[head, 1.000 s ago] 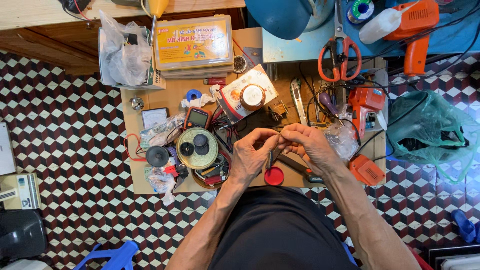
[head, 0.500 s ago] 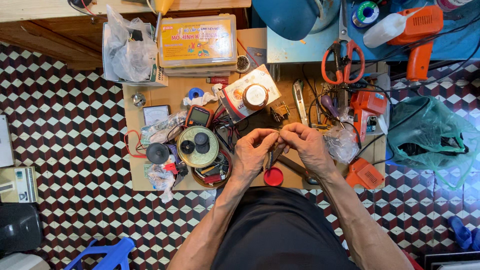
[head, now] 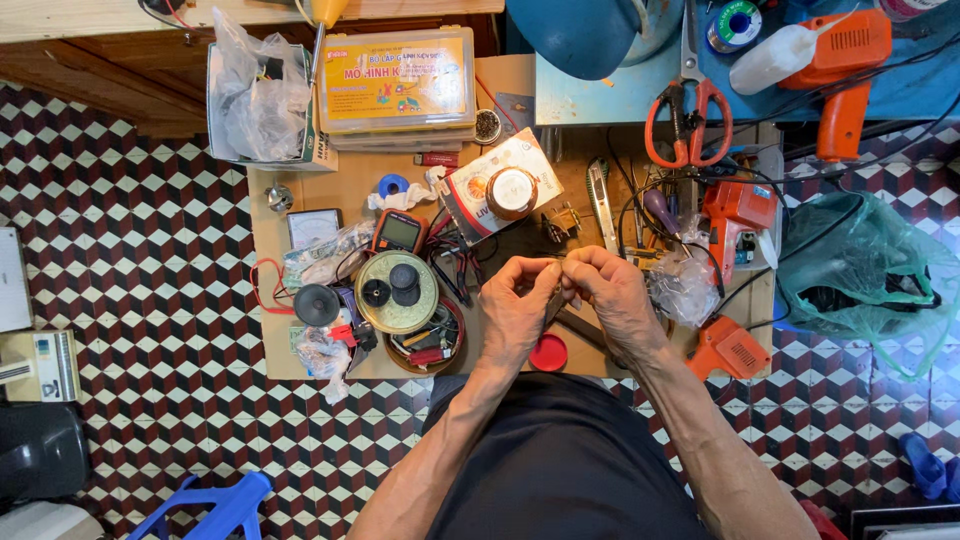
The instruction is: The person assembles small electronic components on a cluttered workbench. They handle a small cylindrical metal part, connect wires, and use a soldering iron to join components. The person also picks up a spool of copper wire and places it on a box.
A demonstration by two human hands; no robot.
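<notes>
While both hands meet at frame centre over the small wooden table (head: 300, 360), the entries below hold.

Left hand: left hand (head: 515, 305) raised above the table, fingers curled, thumb and forefinger pinched together at the top; tips touch those of the other hand.

Right hand: right hand (head: 615, 300) just beside the left, at its 3 o'clock; fingers bent inward, tips pressed toward the same spot.

Held piece: small thin part (head: 553, 262) pinched between the two sets of fingertips, at 12 o'clock of the hands; too small to tell what it is. A dark narrow strip hangs between the palms; cannot tell which hand grips it.

Grip state: both hands closed to a fine pinch, no gap seen between fingers.

Red lid: red lid (head: 548, 352) flat on the table, at 6 o'clock of the hands, just below them.

Round tin: brass-coloured round tin (head: 398, 291) with two black knobs on it, at 9 o'clock of the left hand, near.

Meter: dark hand meter (head: 400, 232) at 10 o'clock, beyond the tin.

Knife: utility knife (head: 600, 192) at 12 o'clock of the right hand, lying lengthwise.

Scissors: orange-handled scissors (head: 688, 120) at 1 o'clock, well apart.

Parts box: clear plastic box with yellow label (head: 397, 85) at 11 o'clock, far edge.

Floor: tiles in a red, black and white cube pattern (head: 130, 250).
</notes>
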